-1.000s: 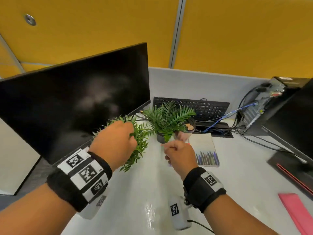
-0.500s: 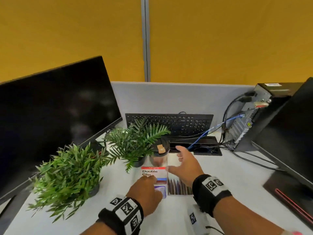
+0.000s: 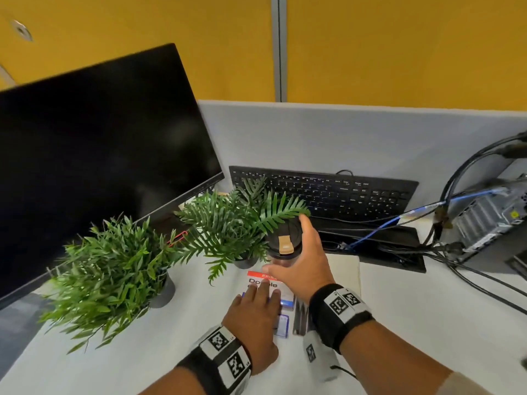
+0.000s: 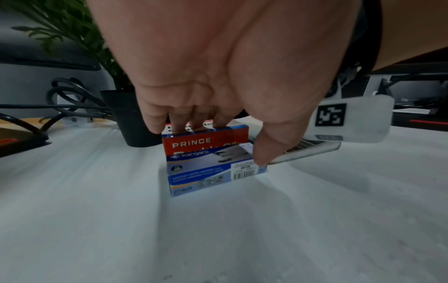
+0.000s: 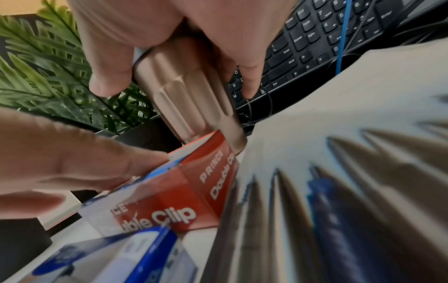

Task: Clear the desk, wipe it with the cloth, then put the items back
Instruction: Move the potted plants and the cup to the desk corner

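My right hand (image 3: 296, 252) grips a tumbler (image 3: 283, 243) with a black lid and a tan flap. Its rose-gold body (image 5: 191, 99) shows between thumb and fingers in the right wrist view. The tumbler stands behind a red and white Double Clip box (image 3: 275, 285). My left hand (image 3: 262, 292) lies over that box (image 4: 194, 143), fingers curled onto its top and thumb against the corner of a blue staple box (image 4: 208, 172) in front of it. Both boxes sit on the white desk (image 3: 413, 323).
Two potted green plants (image 3: 114, 275) (image 3: 236, 223) stand left of the boxes, before a black monitor (image 3: 99, 152). A pad printed with pens (image 5: 339, 191) lies right of the boxes. A keyboard (image 3: 342, 192), cables (image 3: 379, 226) and a PC tower (image 3: 490, 212) fill the back right.
My left hand let go of the plant, now standing at the left, and came down on the boxes. My right hand moved from above the pad to grip the tumbler.
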